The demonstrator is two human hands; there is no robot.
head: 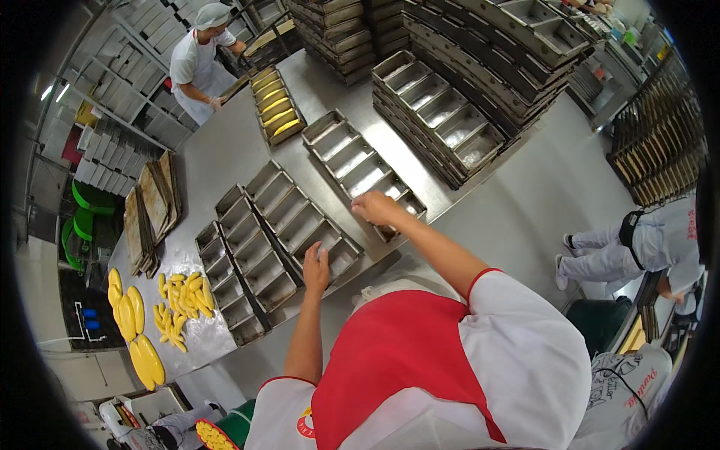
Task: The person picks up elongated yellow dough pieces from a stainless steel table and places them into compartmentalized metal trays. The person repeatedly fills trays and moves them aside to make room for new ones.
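My left hand (pixel 316 268) is over the near end of a multi-loaf metal baking pan (pixel 304 211), fingers apart and holding nothing that I can see. My right hand (pixel 374 208), fingers curled, is at the near part of another empty strapped loaf pan (pixel 360 169); whether it grips the rim is unclear. Two more empty pans (pixel 253 253) stand side by side to the left. Farther left lie small yellow dough pieces (pixel 188 295) and larger flat yellow dough pieces (pixel 147 360). A pan with yellow dough strips (pixel 275 104) stands toward the far side.
Tall stacks of loaf pans (pixel 441 112) stand at the right and back of the steel table (pixel 219 140). Flat metal lids or trays (pixel 152 208) lean at the left. A co-worker (pixel 202 62) stands across the table; another person (pixel 647 242) is at the right.
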